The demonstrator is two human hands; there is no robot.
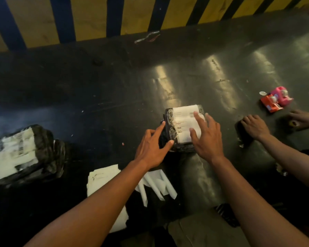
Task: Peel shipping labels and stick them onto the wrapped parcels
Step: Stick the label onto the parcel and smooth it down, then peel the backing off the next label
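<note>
A small black-wrapped parcel (169, 122) lies on the dark floor in the middle of the view, with a white shipping label (183, 114) on its top. My right hand (206, 138) rests flat on the label, fingers spread. My left hand (152, 147) touches the parcel's left edge with index finger and thumb apart. A stack of white label sheets (100, 177) lies near me on the left, with curled white backing strips (157, 186) beside it. A bigger black parcel (48, 145) carrying a white label (14, 154) sits at the far left.
Another person's hand (255, 125) presses on a dark object at the right, and their foot (303, 118) is beyond it. Red and pink tape dispensers (276, 99) sit at right. A yellow wall with blue and black stripes (96, 16) runs along the far side.
</note>
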